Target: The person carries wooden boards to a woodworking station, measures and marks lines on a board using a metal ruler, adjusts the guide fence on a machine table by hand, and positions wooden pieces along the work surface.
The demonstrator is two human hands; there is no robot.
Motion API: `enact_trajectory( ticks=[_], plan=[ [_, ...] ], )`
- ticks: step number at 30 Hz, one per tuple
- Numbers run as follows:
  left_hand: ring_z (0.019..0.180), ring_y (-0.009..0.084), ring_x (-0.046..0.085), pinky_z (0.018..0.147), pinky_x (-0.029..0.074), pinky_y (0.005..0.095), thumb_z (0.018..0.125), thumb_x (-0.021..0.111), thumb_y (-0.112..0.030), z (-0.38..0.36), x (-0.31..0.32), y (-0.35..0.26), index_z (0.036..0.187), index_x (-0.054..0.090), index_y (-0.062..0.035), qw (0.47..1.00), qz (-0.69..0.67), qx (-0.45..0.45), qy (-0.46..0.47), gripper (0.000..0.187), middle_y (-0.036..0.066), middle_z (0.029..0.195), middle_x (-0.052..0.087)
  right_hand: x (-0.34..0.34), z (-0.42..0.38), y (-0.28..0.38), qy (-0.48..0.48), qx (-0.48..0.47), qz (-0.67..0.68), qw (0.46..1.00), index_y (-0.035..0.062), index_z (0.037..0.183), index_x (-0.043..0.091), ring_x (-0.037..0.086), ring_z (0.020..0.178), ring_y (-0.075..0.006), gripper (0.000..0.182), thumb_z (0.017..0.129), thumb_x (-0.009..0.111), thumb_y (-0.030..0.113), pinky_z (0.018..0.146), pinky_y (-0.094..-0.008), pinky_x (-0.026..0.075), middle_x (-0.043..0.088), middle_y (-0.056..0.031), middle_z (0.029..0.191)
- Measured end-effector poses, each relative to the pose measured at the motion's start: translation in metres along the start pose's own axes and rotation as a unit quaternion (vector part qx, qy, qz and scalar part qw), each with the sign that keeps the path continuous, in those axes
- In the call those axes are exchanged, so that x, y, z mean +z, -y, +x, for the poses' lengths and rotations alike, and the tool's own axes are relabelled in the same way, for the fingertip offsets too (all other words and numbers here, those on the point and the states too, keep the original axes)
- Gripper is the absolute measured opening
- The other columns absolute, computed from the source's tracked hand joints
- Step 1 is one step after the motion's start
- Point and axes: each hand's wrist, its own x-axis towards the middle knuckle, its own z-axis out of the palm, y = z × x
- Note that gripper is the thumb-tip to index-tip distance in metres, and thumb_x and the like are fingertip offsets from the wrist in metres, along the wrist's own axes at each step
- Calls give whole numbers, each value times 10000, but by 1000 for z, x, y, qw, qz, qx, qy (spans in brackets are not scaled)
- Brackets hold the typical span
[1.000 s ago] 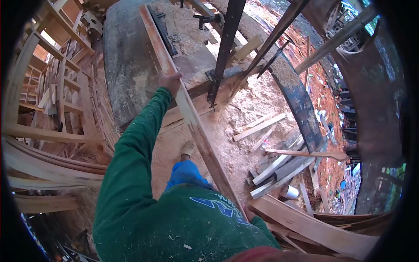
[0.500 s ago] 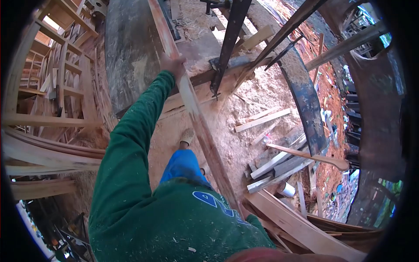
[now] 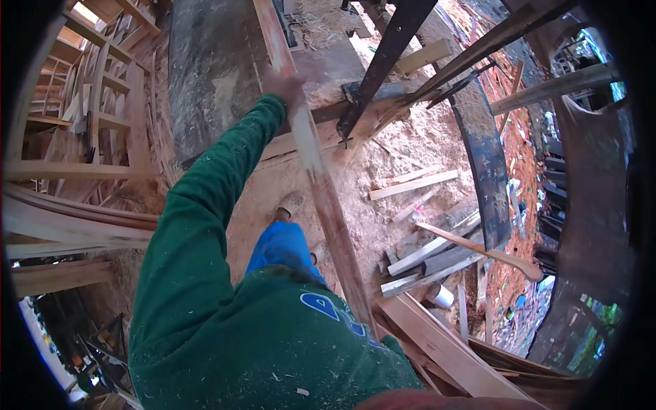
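My left hand point(image 3: 283, 87), a little blurred, is closed around a long, narrow wooden board point(image 3: 316, 160). The board has reddish-brown stained patches and slopes from the top of the view down to my waist on the right. Its upper part lies over a dark worktable point(image 3: 212, 89) dusted with sawdust. At the board's lower end the right sleeve point(image 3: 393, 345) of my green sweater shows, but the fingers of my right hand are hidden there.
Dark slanted metal bars point(image 3: 389, 65) stand right of the board. Sawdust and offcuts point(image 3: 413, 184) cover the ground, with a pile of wood pieces point(image 3: 437, 256) and a white can point(image 3: 439, 296). Long planks point(image 3: 444, 342) lie at lower right. Wooden frames point(image 3: 102, 102) stand on the left.
My left hand has moved slightly up and to the right in view, and the board's upper part has shifted right with it. The camera view has also shifted a little.
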Motion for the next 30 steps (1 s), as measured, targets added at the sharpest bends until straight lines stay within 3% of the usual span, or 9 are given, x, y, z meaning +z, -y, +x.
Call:
enact_trajectory(
  ticks=[10, 13, 16, 22, 25, 30],
  plan=[
    [889, 284, 702, 813, 552, 415, 717, 792, -204, 31, 11, 33, 1151, 570, 100, 1000, 11, 2, -20, 575, 223, 1021, 696, 5, -2, 14, -11, -2, -15, 1000, -12, 1374, 579, 515, 1351, -335, 921, 899, 450, 767, 1137, -384, 383, 583, -259, 1392],
    [885, 276, 698, 792, 555, 417, 714, 798, -201, 14, 3, 4, 1140, 568, 95, 999, 45, 2, -3, 568, 216, 1014, 693, 8, -3, 18, -12, -2, -17, 1000, -8, 1372, 581, 521, 1344, -334, 914, 896, 463, 764, 1133, -384, 387, 587, -256, 1386],
    [907, 285, 699, 804, 555, 410, 701, 806, -187, 29, 8, 21, 1130, 567, 88, 999, 46, 17, -18, 563, 214, 1023, 693, 10, -4, 23, -12, -1, -20, 1000, -4, 1370, 583, 527, 1337, -332, 908, 893, 476, 761, 1130, -384, 392, 592, -254, 1381],
    [924, 294, 701, 843, 559, 399, 685, 806, -180, 37, 12, 20, 1149, 570, 84, 998, -9, -53, -21, 584, 212, 1049, 699, 13, -4, 30, -16, -4, -20, 1000, 4, 1365, 588, 539, 1323, -329, 895, 887, 501, 755, 1123, -384, 401, 600, -249, 1370],
    [900, 290, 705, 827, 569, 403, 673, 813, -210, 43, 8, 17, 1154, 568, 86, 997, 62, 13, -52, 616, 220, 1039, 699, 14, -5, 33, -17, -3, -23, 1000, 8, 1363, 590, 545, 1316, -327, 888, 884, 514, 752, 1120, -384, 405, 605, -246, 1364],
    [886, 292, 709, 830, 568, 392, 666, 822, -243, 64, 5, 20, 1113, 585, 101, 996, 76, 24, -34, 612, 216, 1009, 708, 15, -6, 42, -20, -1, -24, 1000, 14, 1359, 594, 555, 1305, -325, 878, 878, 535, 747, 1114, -384, 413, 612, -242, 1355]
  ],
)
